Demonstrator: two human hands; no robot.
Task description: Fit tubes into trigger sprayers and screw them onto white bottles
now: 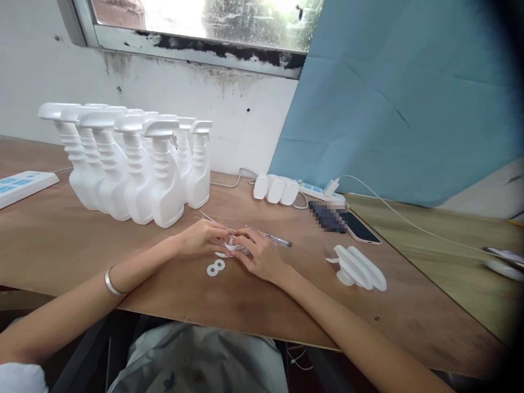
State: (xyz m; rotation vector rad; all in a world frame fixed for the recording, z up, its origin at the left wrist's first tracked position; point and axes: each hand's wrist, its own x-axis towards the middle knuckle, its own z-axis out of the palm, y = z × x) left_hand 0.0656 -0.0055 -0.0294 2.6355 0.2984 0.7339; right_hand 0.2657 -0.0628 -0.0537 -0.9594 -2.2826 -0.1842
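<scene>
My left hand (208,237) and my right hand (258,255) meet over the middle of the table. Between their fingertips is a small white plastic sprayer part (230,244), mostly covered by the fingers; both hands are closed on it. Just in front lie two flat white ring washers (215,267), one touching the other. Another white piece (222,255) shows partly beside the left fingers. Behind the hands a thin white tube (210,219) slants across the wood, and a clear pen-like stick (279,239) pokes out past my right knuckles.
Several white spray bottles (166,185) stand grouped at the back left. White sprayer covers (360,267) lie at the right, and three rounded white pieces (275,190) stand by the wall. Phones (362,226), a power strip (315,191) and a cable (393,207) occupy the right back.
</scene>
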